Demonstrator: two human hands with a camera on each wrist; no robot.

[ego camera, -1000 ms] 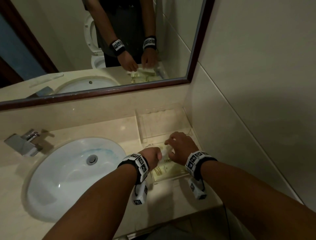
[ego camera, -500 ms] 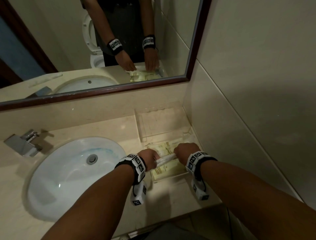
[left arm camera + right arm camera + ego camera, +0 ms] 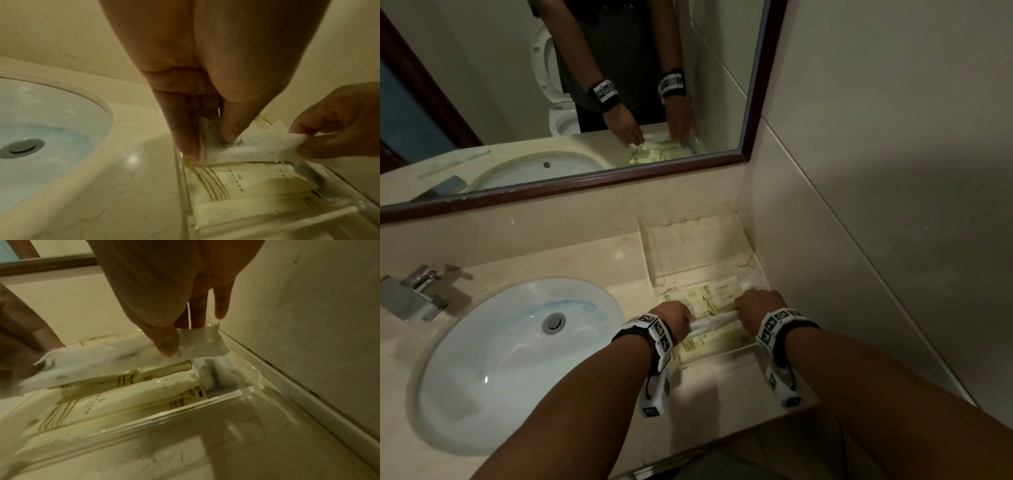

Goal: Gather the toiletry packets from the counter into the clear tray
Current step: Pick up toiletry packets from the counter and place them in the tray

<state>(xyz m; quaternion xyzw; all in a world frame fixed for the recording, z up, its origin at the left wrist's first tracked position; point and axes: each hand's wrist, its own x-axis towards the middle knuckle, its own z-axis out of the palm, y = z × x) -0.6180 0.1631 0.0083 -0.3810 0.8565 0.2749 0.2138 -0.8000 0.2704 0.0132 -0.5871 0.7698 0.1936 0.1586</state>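
Cream marble counter (image 3: 592,263) runs along the near edge, with a white sink (image 3: 510,346) on the left. Just beyond the edge, by the right wall, sits the clear tray (image 3: 185,407), holding several cream packets (image 3: 246,183) with gold stripes, laid side by side. Both hands hover just above them, stretching one long white packet (image 3: 714,322) between them. The left hand (image 3: 674,318) pinches its left end between thumb and fingers; the right hand (image 3: 758,306) pinches its right end, thumb on top.

This looks like the placing step: the white packet is held level over the tray, across the cream ones. Next it likely needs lowering flat inside the walls, then both pinches letting go.

Small print and a tiny emblem show on the cream packets, too small and blurred to read. Behind the tray stands a second clear tray (image 3: 688,246), then a dark-framed mirror (image 3: 571,192). A chrome tap (image 3: 414,294) sits far left.
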